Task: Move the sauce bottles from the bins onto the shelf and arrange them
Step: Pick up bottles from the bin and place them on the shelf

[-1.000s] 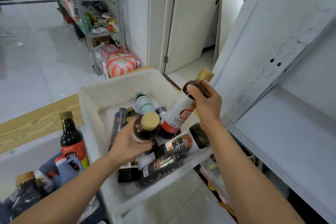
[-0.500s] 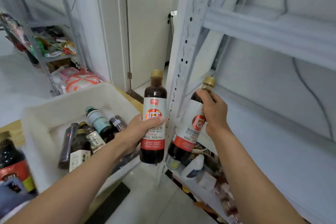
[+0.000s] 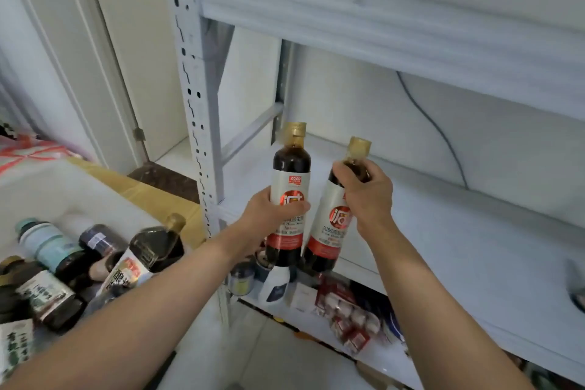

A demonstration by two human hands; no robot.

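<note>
Dark left bottle (image 3: 291, 165), centre frame, sits gripped in the left hand (image 3: 272, 212); the right hand (image 3: 367, 196) clasps the tilted right bottle (image 3: 329, 231) high. At the shelf (image 3: 459, 247) edge, they may clink or land crooked and topple.

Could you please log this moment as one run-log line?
left grip: holds upright bottle at label | right grip: holds tilted bottle near neck | shelf: neither bottle set down | bin: more bottles inside
</note>
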